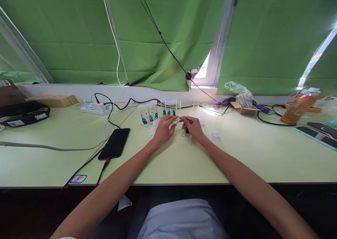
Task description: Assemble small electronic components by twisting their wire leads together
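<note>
My left hand (164,129) and my right hand (193,127) meet above the table, fingertips close together. Both are closed in a pinch around something small and thin that I cannot make out. Under my right hand lies a small black piece (187,130) with a thin metal wire end, perhaps a binder clip. Just beyond my left hand stand several clear tubes with blue pieces and thin wires inside, such as the blue one (144,121); one piece is green (151,118). A clear round cap (215,134) lies right of my right hand.
A black phone (114,144) with a charging cable lies left. Behind it are a white power strip (96,109) and cables. At right stand an orange drink bottle (300,106), a small open carton (243,109) holding a plastic bag, and more phones (317,137). The table's front edge is near me.
</note>
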The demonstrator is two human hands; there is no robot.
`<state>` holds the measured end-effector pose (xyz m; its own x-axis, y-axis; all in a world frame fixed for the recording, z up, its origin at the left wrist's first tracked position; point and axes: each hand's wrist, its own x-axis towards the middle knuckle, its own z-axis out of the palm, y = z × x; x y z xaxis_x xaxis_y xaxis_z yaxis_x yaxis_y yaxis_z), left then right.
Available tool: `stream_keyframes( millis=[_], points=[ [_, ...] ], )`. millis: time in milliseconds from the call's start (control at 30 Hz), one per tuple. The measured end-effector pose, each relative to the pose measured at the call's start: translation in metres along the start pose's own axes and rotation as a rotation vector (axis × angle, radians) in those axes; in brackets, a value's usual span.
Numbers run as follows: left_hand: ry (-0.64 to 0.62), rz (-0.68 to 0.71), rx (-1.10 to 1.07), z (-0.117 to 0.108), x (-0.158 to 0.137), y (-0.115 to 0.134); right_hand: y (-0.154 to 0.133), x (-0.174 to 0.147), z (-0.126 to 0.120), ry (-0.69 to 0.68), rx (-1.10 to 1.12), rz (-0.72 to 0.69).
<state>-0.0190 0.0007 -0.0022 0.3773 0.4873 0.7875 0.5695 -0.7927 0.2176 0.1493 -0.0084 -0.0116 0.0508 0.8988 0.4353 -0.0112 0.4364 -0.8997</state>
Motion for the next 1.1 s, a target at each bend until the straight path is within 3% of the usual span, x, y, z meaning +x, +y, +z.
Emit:
stream_keyframes(
  millis=[367, 1100],
  points=[
    [-0.024, 0.01, 0.013, -0.0018, -0.0005, -0.0011, -0.0036, -0.0039, -0.0002, -0.012, -0.215, -0.083],
    [-0.051, 0.081, -0.008, 0.0006, -0.0026, -0.0024, -0.0052, -0.0076, 0.0026, -0.064, -0.399, -0.145]
  ],
)
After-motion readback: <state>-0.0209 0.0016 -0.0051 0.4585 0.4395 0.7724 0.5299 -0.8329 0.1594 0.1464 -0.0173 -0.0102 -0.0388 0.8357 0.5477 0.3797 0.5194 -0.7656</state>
